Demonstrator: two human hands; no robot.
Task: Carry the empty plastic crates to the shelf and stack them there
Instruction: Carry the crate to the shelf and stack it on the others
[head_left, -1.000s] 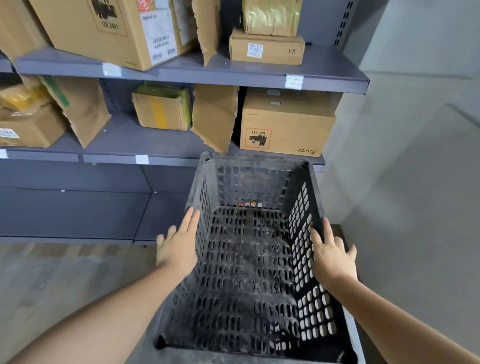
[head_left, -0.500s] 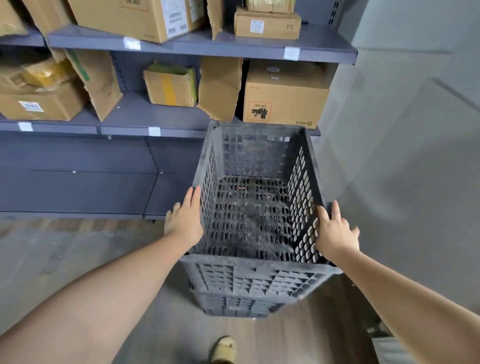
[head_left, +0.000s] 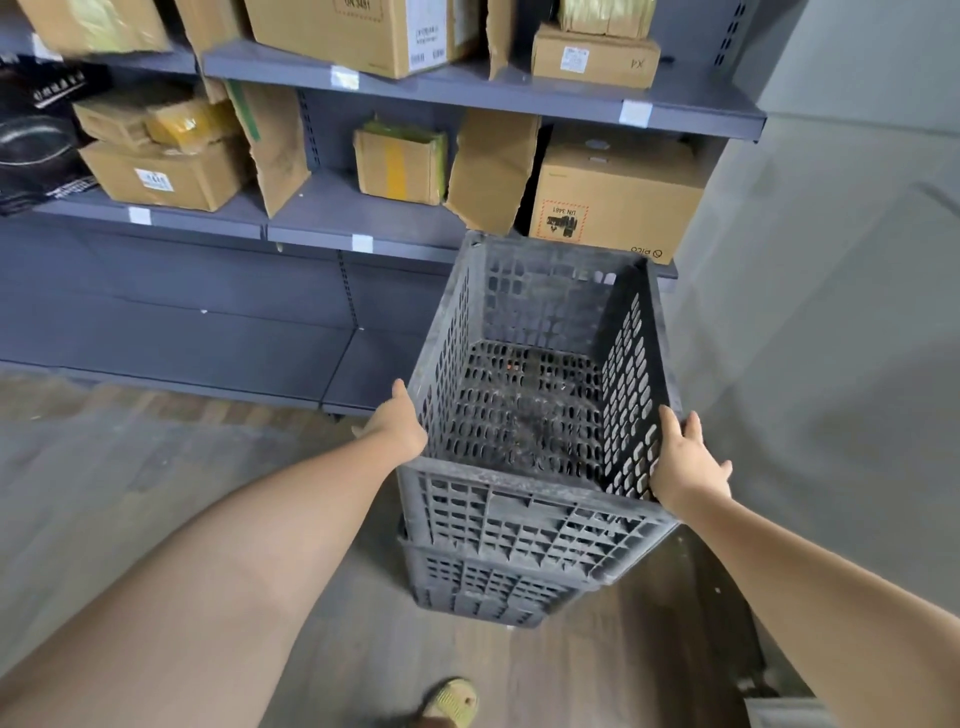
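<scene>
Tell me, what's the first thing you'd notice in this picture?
The big dark plastic crate in the middle, full of holes and empty, sitting on another crate beneath it on the floor. The left hand and right hand press flat against its two sides. Behind it, grey shelves hold cardboard boxes, the nearest a box with a printed warning label, just past the crate's far rim.

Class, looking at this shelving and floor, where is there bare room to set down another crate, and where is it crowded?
Free: the wooden floor left of the stacked dark plastic crates, and the low grey bottom shelf beside them. Crowded: the middle shelf, packed with cardboard boxes.
</scene>
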